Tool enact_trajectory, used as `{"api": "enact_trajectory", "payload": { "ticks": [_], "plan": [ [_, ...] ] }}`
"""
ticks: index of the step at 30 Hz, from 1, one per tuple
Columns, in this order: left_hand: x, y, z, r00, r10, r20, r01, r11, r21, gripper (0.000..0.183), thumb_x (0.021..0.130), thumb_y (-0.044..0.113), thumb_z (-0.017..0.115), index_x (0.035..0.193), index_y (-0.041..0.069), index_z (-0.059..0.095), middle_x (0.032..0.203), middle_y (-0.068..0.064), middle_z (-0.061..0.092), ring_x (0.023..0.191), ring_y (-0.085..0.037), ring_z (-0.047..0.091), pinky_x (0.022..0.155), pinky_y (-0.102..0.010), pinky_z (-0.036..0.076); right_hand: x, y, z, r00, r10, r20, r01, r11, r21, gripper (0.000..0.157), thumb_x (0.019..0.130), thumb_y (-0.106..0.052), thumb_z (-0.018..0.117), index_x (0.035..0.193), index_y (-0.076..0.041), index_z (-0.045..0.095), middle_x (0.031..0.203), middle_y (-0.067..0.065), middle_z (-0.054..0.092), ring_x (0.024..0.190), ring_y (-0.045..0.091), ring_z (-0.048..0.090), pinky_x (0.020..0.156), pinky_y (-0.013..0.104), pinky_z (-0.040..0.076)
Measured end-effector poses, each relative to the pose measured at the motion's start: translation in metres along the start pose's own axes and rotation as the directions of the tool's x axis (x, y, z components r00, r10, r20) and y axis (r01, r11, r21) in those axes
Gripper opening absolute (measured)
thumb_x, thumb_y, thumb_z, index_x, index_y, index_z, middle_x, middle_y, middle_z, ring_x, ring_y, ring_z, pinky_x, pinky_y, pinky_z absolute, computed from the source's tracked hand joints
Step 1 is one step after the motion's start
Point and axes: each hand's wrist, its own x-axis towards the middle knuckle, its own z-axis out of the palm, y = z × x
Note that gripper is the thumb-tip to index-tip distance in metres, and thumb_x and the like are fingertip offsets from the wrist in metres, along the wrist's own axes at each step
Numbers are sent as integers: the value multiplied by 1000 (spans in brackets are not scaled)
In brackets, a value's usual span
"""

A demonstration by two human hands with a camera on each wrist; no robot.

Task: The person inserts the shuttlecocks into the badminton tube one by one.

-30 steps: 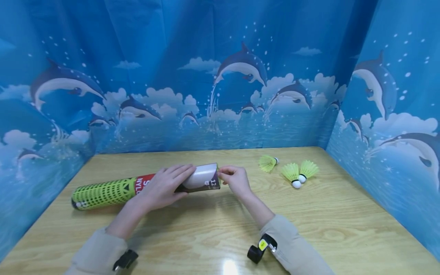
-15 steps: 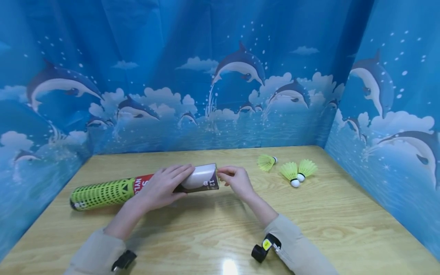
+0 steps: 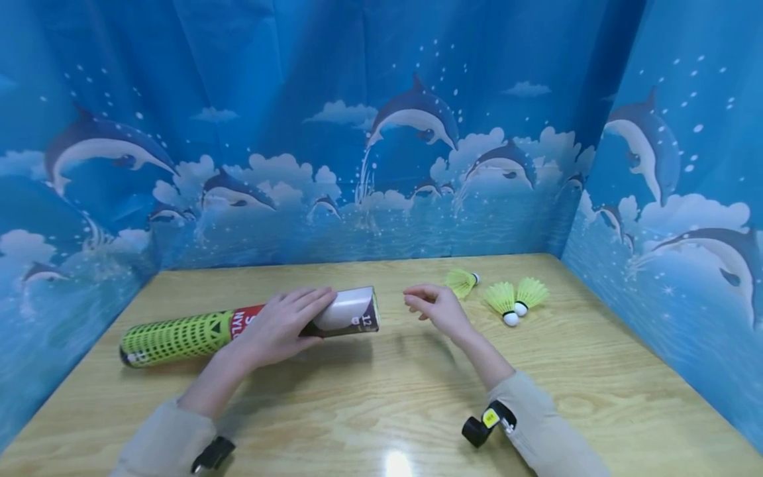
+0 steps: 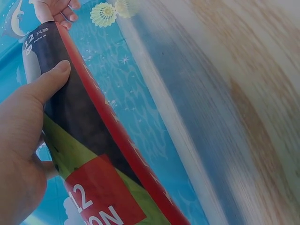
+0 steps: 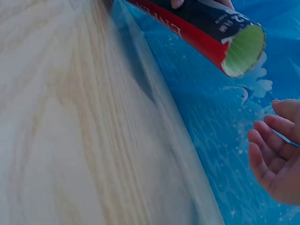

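Observation:
A long printed shuttlecock tube (image 3: 179,338), green, red and dark, slants across the left half of the table in the head view. My left hand (image 3: 285,326) grips it from above near its right end, thumb on the near side. In the right wrist view the tube's end faces the camera uncapped, pale green inside. Apart from that end, my right hand (image 3: 440,310) hovers to the right with loosely bent fingers and nothing between them. Just behind it on the table lies a yellow shuttlecock (image 3: 460,282), partly covered by the hand.
Two more yellow shuttlecocks, a nearer one (image 3: 502,301) and a farther one (image 3: 530,294), lie together at the right. The wooden table (image 3: 357,411) meets a blue dolphin-print curtain (image 3: 286,199) at the back and right.
My right hand has drawn away from the tube's open end, moving right, and its pinched fingers have loosened. The left hand and the tube stay almost where they were.

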Motion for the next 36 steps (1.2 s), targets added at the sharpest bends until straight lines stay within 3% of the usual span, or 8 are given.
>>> {"api": "enact_trajectory", "payload": {
  "ticks": [11,18,21,26,30,33,36],
  "plan": [
    [0,0,-1,1000,-14,21,14,1000,-2,83,69,31,82,138,7,43,137,-11,47,120,-31,48,91,-51,44,1,16,-54,992,17,-129,-13,999,30,39,93,-20,58,120,8,56,105,19,64,79,7,60,66,25,53],
    [-1,-1,0,1000,2,8,-2,1000,-3,83,68,31,82,137,6,44,135,-12,49,118,-32,49,90,-51,45,-11,25,-100,978,28,-204,-30,1000,-7,45,93,-24,57,123,10,53,112,24,60,77,0,59,69,26,54],
    [-1,-2,0,1000,6,6,-6,1000,1,83,68,31,82,137,6,44,135,-12,49,117,-33,50,89,-51,45,-17,32,-120,973,25,-228,-31,999,-22,48,94,-25,56,125,12,50,106,15,64,77,-2,59,67,25,54],
    [-1,-2,0,1000,5,1,-5,1000,1,84,67,30,83,137,6,45,135,-12,50,117,-32,50,89,-51,46,-26,45,-153,966,22,-258,-27,1000,-15,52,94,-23,56,126,16,45,86,-19,61,74,-4,59,64,23,54],
    [-1,-1,0,1000,2,9,-2,1000,-2,83,68,30,83,138,7,44,135,-11,49,117,-31,50,89,-50,46,-32,56,-175,955,37,-293,-54,997,-48,54,94,-24,56,127,16,44,83,-28,56,73,-6,59,63,20,53],
    [-1,-2,0,1000,1,16,-1,1000,-4,82,68,29,82,138,8,44,135,-11,49,118,-30,50,89,-50,45,-34,62,-189,955,45,-293,-80,991,-109,54,94,-25,54,128,15,43,89,-24,57,74,-8,57,63,18,53],
    [-1,-2,0,1000,5,15,-5,1000,-4,82,68,29,82,138,7,44,135,-11,50,117,-30,50,89,-50,46,-35,64,-199,959,63,-275,-115,977,-179,54,96,-27,51,131,12,42,104,-3,62,74,-10,55,65,20,53]
  ]
}}
